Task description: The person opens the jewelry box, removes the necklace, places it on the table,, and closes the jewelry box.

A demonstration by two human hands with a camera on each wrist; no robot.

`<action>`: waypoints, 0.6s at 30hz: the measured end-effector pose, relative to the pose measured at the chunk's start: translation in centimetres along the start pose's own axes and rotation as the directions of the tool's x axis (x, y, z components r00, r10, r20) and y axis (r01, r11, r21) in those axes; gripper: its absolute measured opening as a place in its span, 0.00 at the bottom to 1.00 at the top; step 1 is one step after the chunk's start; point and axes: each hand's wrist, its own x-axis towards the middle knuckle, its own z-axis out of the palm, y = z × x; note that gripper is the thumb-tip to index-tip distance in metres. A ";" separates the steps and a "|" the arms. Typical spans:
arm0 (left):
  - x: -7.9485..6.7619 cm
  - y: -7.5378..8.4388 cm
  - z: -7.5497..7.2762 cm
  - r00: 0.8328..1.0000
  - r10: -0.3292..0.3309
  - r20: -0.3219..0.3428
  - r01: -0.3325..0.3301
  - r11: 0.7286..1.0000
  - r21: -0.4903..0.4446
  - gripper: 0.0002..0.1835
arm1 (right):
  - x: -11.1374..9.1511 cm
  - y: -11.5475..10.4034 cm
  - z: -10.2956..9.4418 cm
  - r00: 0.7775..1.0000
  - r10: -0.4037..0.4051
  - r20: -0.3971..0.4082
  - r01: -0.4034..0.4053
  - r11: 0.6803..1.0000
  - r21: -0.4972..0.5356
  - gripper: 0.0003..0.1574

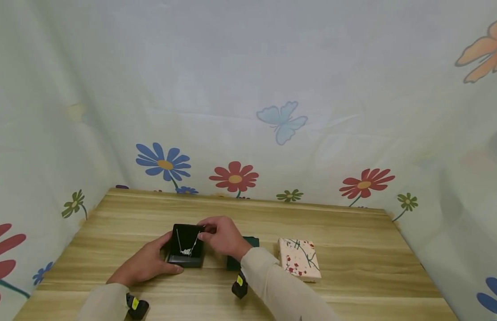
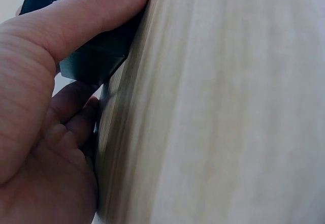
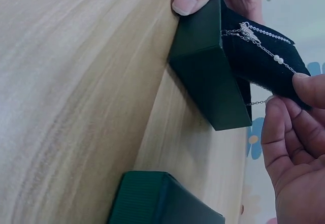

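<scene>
A small dark green jewellery box base (image 3: 198,71) stands on the table with a black velvet pad (image 3: 264,66) tilted up in it. A silver necklace (image 3: 261,45) with pale beads lies across the pad, its pendant (image 1: 186,252) low at the front. My left hand (image 1: 146,263) grips the box from the left, thumb along its front and fingers round the far side. At the pad's upper right corner, my right hand (image 1: 224,234) pinches the necklace chain against the pad edge. Another strand of chain runs from behind those fingers into the box.
Beside my right wrist lies a dark green box lid (image 1: 253,242), partly hidden by the hand and sleeve. Farther right is a cream flower-patterned square box (image 1: 300,259). The wooden table (image 1: 353,240) ends at a printed curtain (image 1: 312,174) at the back.
</scene>
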 end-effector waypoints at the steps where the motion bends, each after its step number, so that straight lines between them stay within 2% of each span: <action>1: 0.1 0.0 0.0 1.000 -0.001 0.002 0.001 1.000 0.000 0.62 | 0.0 0.0 -0.1 1.000 -0.002 -0.001 0.002 1.000 0.003 0.16; 11: 0.2 0.3 0.1 1.000 -0.016 0.013 0.016 1.000 0.022 0.63 | 0.2 -0.3 -1.3 1.000 -0.019 -0.005 0.019 0.999 0.041 0.16; 18: 0.0 0.5 0.1 0.999 -0.024 0.029 0.022 0.999 0.043 0.63 | -0.1 -1.0 -2.3 0.999 -0.031 0.018 0.031 0.999 0.022 0.17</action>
